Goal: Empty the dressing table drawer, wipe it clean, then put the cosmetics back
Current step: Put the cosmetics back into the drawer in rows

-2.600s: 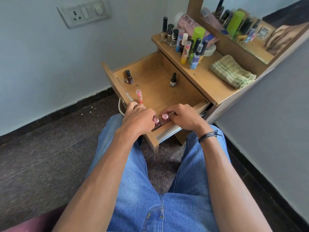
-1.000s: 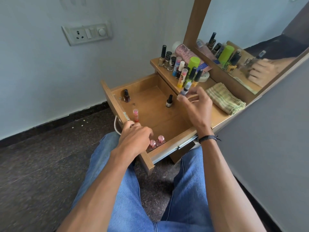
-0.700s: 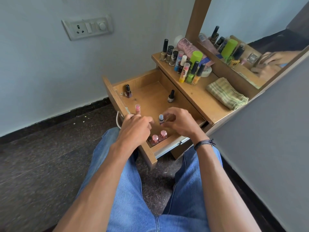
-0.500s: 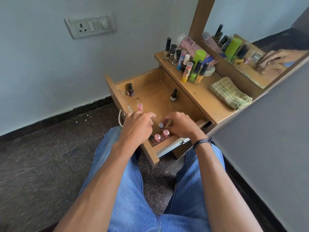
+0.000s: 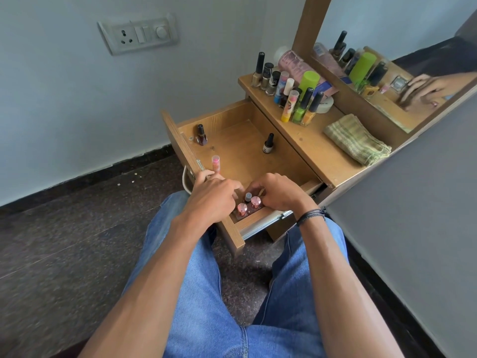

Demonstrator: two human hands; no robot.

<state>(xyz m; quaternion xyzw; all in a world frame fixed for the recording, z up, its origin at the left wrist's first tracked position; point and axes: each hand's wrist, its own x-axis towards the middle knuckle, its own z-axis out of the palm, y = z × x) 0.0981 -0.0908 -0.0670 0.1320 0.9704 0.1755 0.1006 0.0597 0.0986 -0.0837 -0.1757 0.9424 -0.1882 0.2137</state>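
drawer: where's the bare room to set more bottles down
Free: the middle of the drawer floor, bordered by the dark red bottle, the black-capped bottle and the pink tube; also the strip along its table-side wall, nearer than the black-capped bottle. Crowded: the near corner, where the left hand, the right hand and three small bottles bunch together.

This is a dressing corner in a home. A low wooden dressing table (image 5: pixel 309 148) with a wood-framed mirror (image 5: pixel 387 21) stands against a pale painted wall (image 5: pixel 64 86). Its top is crowded with nail-polish bottles and lip-balm tubes (image 5: pixel 289 94) beside a folded green checked cloth (image 5: pixel 356 139). A white switch-and-socket plate (image 5: pixel 138 34) sits above dark speckled stone flooring (image 5: pixel 64 241).
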